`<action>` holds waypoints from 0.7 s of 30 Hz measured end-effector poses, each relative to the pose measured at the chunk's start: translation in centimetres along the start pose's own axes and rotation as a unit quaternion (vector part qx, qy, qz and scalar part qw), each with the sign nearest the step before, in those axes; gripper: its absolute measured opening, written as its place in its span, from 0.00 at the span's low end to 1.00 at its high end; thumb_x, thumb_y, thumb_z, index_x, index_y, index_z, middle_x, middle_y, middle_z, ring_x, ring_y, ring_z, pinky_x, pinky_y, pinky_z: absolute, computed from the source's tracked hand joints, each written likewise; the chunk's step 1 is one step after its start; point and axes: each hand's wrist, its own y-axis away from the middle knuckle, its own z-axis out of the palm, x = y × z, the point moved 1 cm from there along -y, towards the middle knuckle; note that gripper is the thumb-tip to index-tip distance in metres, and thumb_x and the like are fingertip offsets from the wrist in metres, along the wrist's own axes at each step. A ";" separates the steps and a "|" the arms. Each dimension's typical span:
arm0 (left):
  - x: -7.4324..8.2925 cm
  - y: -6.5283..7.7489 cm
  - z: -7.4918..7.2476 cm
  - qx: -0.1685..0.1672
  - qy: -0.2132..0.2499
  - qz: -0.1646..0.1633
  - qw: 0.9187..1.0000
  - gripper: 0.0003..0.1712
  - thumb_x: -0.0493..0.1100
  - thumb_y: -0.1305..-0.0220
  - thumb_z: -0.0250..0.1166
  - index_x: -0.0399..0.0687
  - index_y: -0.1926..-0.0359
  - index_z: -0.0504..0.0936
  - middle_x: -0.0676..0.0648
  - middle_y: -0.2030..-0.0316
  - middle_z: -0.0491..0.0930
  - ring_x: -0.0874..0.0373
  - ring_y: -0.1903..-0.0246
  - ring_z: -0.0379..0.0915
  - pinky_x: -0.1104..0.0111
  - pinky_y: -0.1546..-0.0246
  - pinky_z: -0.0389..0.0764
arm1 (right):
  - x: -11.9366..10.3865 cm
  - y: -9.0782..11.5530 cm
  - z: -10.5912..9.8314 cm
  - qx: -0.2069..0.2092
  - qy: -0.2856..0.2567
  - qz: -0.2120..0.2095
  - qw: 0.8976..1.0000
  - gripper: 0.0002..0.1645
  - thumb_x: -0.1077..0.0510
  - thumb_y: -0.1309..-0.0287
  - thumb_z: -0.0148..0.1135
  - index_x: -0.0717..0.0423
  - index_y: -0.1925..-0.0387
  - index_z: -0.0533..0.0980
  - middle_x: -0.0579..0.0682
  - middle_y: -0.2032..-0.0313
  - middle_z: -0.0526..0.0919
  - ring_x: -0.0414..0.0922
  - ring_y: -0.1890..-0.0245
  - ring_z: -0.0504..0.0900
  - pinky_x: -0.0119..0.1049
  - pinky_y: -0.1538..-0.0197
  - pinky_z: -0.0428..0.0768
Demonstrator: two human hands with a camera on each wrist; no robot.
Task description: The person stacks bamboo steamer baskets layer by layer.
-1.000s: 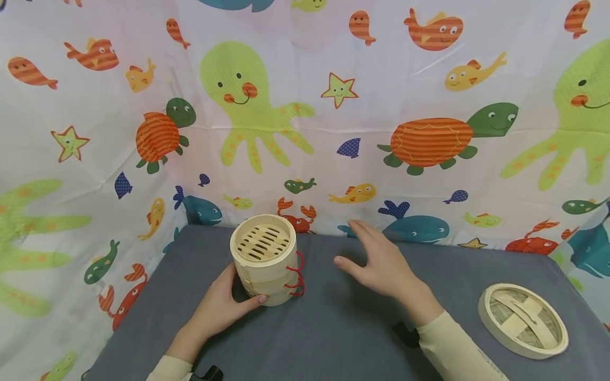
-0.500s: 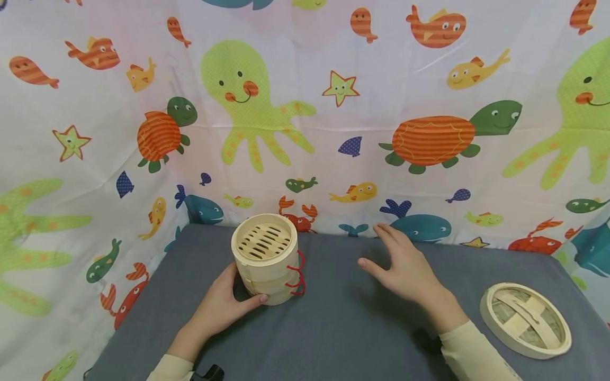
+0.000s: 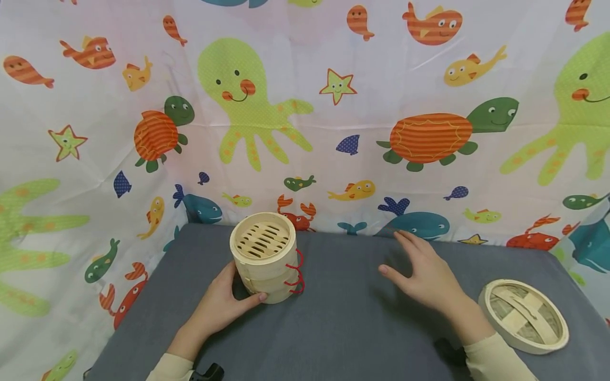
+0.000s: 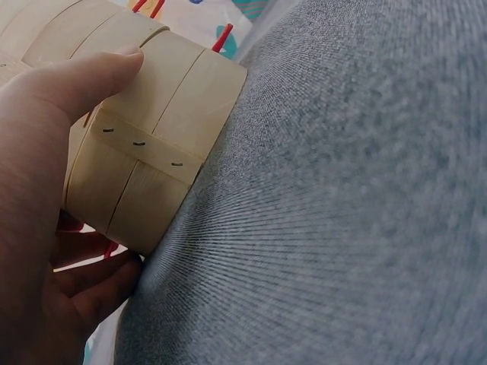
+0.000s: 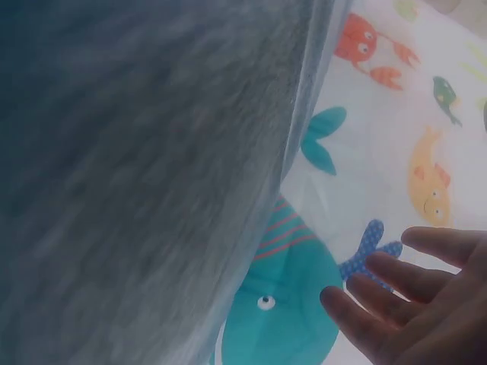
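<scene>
A small stacked bamboo steamer [image 3: 267, 270] stands on the grey cloth, its slatted tier facing up and red cord loops along its right side. My left hand [image 3: 216, 301] grips the lower part, thumb across the front and fingers round the far left side. In the left wrist view the thumb presses the bamboo wall [image 4: 163, 114] and the fingertips curl under near the cloth. My right hand [image 3: 426, 272] hovers over the cloth with fingers spread and holds nothing. To its right lies the round bamboo steamer lid [image 3: 523, 316], woven top and strap handle up.
Grey cloth [image 3: 333, 328] covers the table. Behind and to the left hangs a white curtain [image 3: 295, 69] printed with sea animals, meeting the table's back edge. A dark wrist strap piece [image 3: 209, 372] shows under the left sleeve.
My right hand has moved to the right, away from the steamer and closer to the lid. The left hand and the steamer have stayed in place.
</scene>
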 end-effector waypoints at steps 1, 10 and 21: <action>0.0 0.0 0.0 0.000 0.000 0.000 1.000 0.66 0.68 0.43 0.83 0.48 0.15 0.58 0.43 0.23 0.69 0.43 0.23 0.66 0.38 0.28 0.70 | 0.1 0.2 -0.2 0.001 0.004 0.001 1.000 0.58 0.27 0.31 0.68 0.60 0.18 0.65 0.65 0.21 0.65 0.67 0.22 0.64 0.80 0.36 0.72; -0.3 0.0 0.0 0.002 -0.002 -0.001 1.000 0.66 0.69 0.42 0.82 0.48 0.15 0.59 0.43 0.23 0.70 0.43 0.24 0.66 0.38 0.28 0.70 | 1.1 2.4 -1.3 0.005 0.022 0.018 1.000 0.58 0.31 0.33 0.72 0.65 0.19 0.65 0.68 0.22 0.65 0.70 0.24 0.65 0.80 0.38 0.72; -0.3 0.0 -0.1 0.001 0.001 0.000 1.000 0.66 0.70 0.43 0.82 0.50 0.14 0.59 0.45 0.22 0.69 0.44 0.23 0.66 0.38 0.28 0.70 | 3.5 5.0 -2.6 0.039 0.022 0.051 0.998 0.56 0.34 0.35 0.76 0.68 0.22 0.67 0.72 0.27 0.70 0.74 0.29 0.68 0.79 0.37 0.69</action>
